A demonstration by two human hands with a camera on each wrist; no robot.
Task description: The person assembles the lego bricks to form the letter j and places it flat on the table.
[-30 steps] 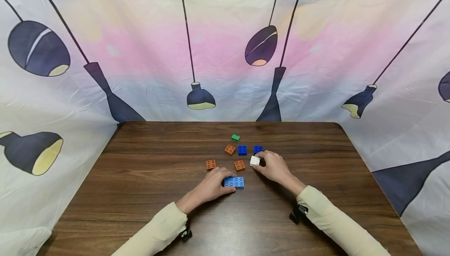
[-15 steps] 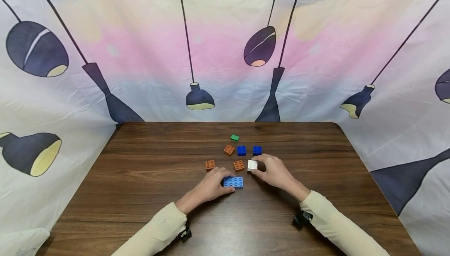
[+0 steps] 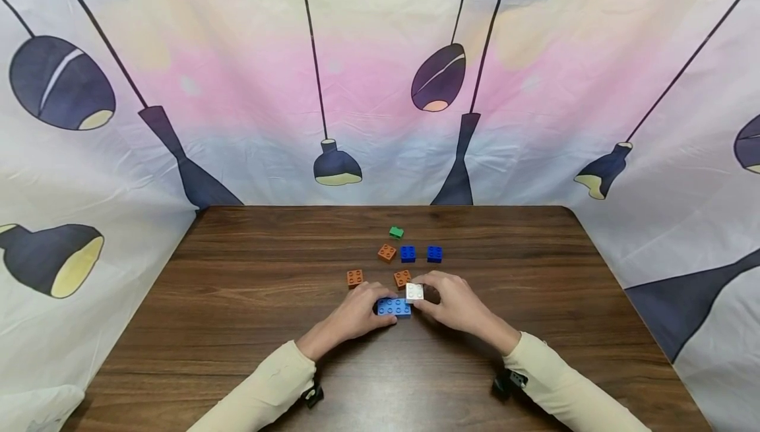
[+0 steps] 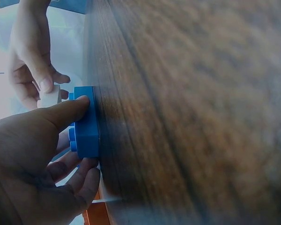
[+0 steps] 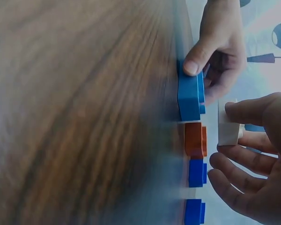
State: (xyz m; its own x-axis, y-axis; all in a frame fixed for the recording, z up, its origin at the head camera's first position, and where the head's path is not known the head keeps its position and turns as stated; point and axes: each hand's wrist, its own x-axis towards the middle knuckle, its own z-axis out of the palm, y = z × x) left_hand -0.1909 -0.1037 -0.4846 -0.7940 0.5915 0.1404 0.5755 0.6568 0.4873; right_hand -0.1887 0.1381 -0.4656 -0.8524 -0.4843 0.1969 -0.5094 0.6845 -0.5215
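Note:
My left hand [image 3: 356, 311] grips a long light-blue toy brick [image 3: 394, 307] between thumb and fingers, and the brick rests studs-up on the table. Pinched in my right hand [image 3: 457, 301] is a small white toy brick [image 3: 414, 293]. In the right wrist view the white brick [image 5: 228, 124] is raised off the tabletop, with a gap between it and the light-blue brick [image 5: 189, 96]. From the head it appears at the right end of the light-blue brick. An orange brick [image 3: 402, 278] lies just behind, partly covered by the white one.
Another orange brick [image 3: 354, 277] lies behind my left hand. Farther back are a third orange brick [image 3: 387, 252], two dark-blue bricks, one in the middle [image 3: 408, 254] and one to the right [image 3: 435, 254], and a green brick [image 3: 396, 232]. All stand on the brown wooden table [image 3: 267, 247].
My right hand has carried the white brick left and nearer, from beside the right dark-blue brick to the light-blue brick's right end. My left hand has stayed in place.

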